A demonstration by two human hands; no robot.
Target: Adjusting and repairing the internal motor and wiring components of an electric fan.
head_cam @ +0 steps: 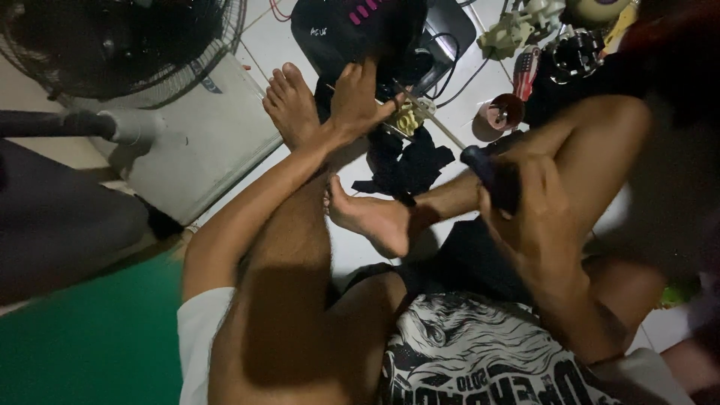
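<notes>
The small yellowish plastic-and-metal motor part (409, 116) is sitting on the white tiled floor (262, 45), just past the person's bare feet, next to a crumpled black cloth (409, 165). The left hand (358, 97) is reaching out and resting on it, fingers curled over its edge. The right hand (525, 202) is closing around a dark-handled tool (491, 176), gripping it tight near the raised knee. A round brown cup (499, 112) is lying just right of the part, and a grey standing fan (127, 52) is sitting well off to the left.
</notes>
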